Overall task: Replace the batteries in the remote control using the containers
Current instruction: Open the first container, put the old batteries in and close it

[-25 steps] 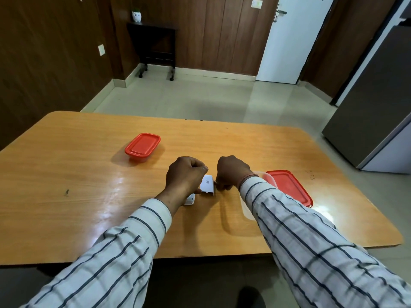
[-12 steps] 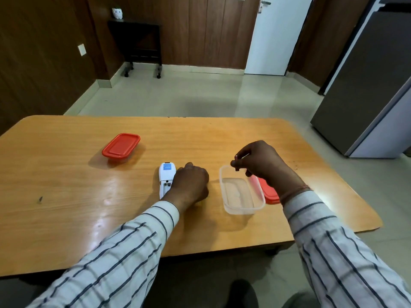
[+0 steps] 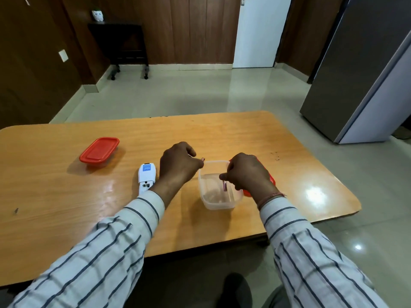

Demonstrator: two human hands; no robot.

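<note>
A white remote control (image 3: 146,178) lies back side up on the wooden table (image 3: 66,196), its battery bay uncovered. Just right of it, my left hand (image 3: 178,166) is closed, with a small reddish battery tip (image 3: 202,159) showing at its fingertips beside the rim of the open clear container (image 3: 216,202). My right hand (image 3: 248,172) hangs over that container and pinches a reddish battery (image 3: 225,186) upright inside it. The container's red lid (image 3: 270,180) lies mostly hidden behind my right hand. A second container with a red lid (image 3: 99,150) stands closed at the left.
The table's front edge is close to my body and its right edge runs past the red lid. A grey refrigerator (image 3: 364,70) stands on the right, a dark side table (image 3: 121,41) by the far wall and a white door (image 3: 259,30) beyond.
The remote was set down on the table. My right hand swung over the open container and lowered a battery into it. My left hand left the remote and moved toward the container rim.
</note>
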